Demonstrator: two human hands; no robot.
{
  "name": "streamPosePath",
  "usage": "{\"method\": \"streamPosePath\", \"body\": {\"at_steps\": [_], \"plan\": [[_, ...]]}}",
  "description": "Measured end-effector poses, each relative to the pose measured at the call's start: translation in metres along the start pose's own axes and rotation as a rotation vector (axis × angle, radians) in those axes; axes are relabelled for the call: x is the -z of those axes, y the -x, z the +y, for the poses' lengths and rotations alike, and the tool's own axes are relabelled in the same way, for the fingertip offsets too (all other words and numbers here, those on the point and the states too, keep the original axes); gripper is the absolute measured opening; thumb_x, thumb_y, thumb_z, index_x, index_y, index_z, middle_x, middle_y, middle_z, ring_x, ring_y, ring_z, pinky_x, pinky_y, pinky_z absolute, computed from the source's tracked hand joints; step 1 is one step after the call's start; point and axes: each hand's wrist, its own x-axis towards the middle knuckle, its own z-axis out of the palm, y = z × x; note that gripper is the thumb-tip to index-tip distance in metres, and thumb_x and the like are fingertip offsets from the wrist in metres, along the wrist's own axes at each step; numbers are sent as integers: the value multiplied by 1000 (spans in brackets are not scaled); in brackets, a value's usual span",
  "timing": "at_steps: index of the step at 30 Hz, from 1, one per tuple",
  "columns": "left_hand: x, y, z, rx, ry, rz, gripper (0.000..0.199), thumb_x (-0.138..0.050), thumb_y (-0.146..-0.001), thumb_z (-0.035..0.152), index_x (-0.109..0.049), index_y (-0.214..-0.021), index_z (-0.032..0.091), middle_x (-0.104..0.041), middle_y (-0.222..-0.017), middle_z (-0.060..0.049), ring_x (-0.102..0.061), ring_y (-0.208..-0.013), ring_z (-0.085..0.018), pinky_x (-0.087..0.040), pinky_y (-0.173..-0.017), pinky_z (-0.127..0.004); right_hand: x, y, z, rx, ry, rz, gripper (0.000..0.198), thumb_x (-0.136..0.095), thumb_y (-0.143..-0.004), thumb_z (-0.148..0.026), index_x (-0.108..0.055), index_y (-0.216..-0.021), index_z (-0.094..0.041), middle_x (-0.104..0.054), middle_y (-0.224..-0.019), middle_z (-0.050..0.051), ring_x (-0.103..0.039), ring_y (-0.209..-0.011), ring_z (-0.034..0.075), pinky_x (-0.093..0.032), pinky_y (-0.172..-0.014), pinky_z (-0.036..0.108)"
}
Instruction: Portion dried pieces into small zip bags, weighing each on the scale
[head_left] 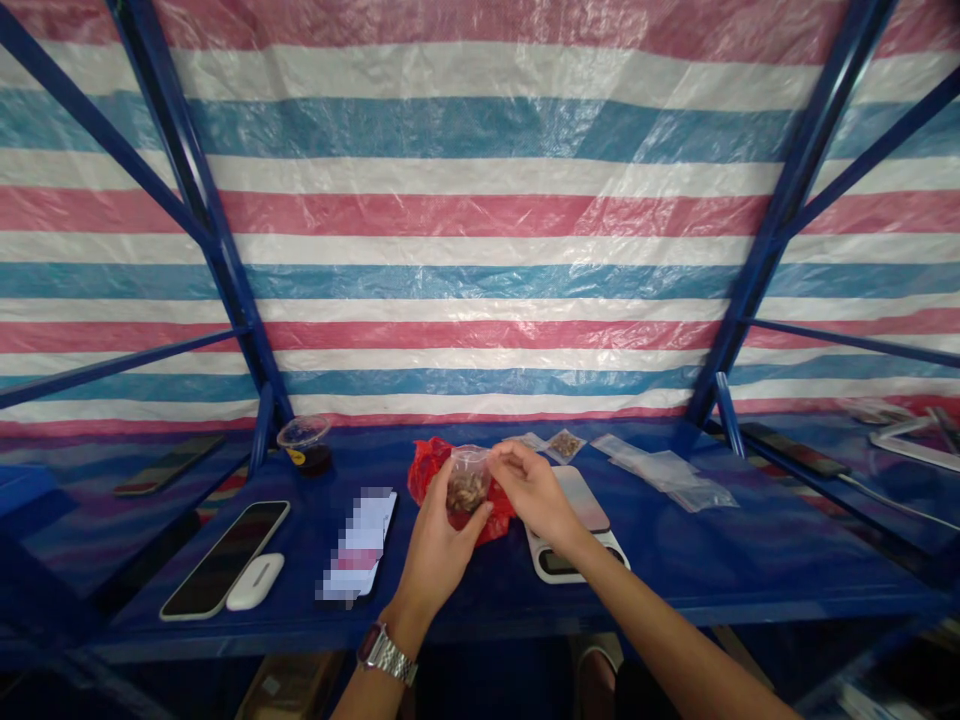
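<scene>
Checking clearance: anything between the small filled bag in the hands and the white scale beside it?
Nothing visible. The left hand holds the small clear bag above the red bag; the right hand pinches its top. The white scale lies just right of it, its platform bare apart from the right hand and wrist over its near-left part.

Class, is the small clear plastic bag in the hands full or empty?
Partly full: the small clear plastic bag holds brownish pieces in its lower half, with both hands pinching its top.

Thin clear glossy plastic bag (468, 480); crinkled red plastic bag (429, 470) at its 9 o'clock; smooth painted blue metal shelf (675, 560); glossy striped woven plastic tarpaulin (480, 230).
</scene>
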Motion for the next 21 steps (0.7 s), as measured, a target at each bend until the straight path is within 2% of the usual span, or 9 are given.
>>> {"method": "streamPosePath", "body": {"at_steps": [4,7,12,16,18,21], "plan": [[-6,3,1,8,33,-34,74,-70,-89,41,-39,-153,22,-53,-153,-16,-51,-143,-29,-40,-120,-49,-3,-1,1,-27,-8,-54,27,-67,-88,-48,-62,-89,-21,-69,-80,0,-67,-76,17,-54,-74,30],[-6,6,4,1,27,-43,71,-67,-92,44,-39,-154,23,-54,-152,-15,-52,-140,-29,-40,-119,-49,8,-4,-1,7,24,50,29,-66,-88,-49,-61,-89,-21,-67,-77,0,-64,-71,16,-52,-69,29],[-3,9,12,-38,-3,-94,50,-53,-101,43,-47,-148,25,-64,-129,-10,-63,-117,-23,-49,-106,-42,66,-4,4,-26,90,232,37,-71,-82,-54,-60,-88,-20,-70,-76,3,-65,-68,18,-51,-64,30],[-3,8,16,-66,-16,-125,41,-47,-103,42,-54,-140,25,-63,-120,-8,-63,-105,-21,-50,-101,-39,114,7,28,-190,220,343,38,-70,-78,-54,-64,-90,-19,-74,-78,7,-67,-68,22,-51,-60,32],[-4,7,17,-73,-21,-145,39,-45,-104,42,-56,-137,25,-63,-117,-8,-63,-100,-21,-50,-99,-39,127,14,42,-237,334,337,33,-65,-80,-51,-65,-90,-19,-74,-77,7,-69,-69,24,-52,-63,34],[-8,5,18,-76,-35,-190,38,-42,-105,43,-59,-134,25,-63,-114,-8,-63,-97,-20,-51,-96,-39,134,21,56,-184,635,348,26,-58,-85,-42,-69,-89,-20,-76,-86,8,-71,-82,26,-52,-77,37]]}}
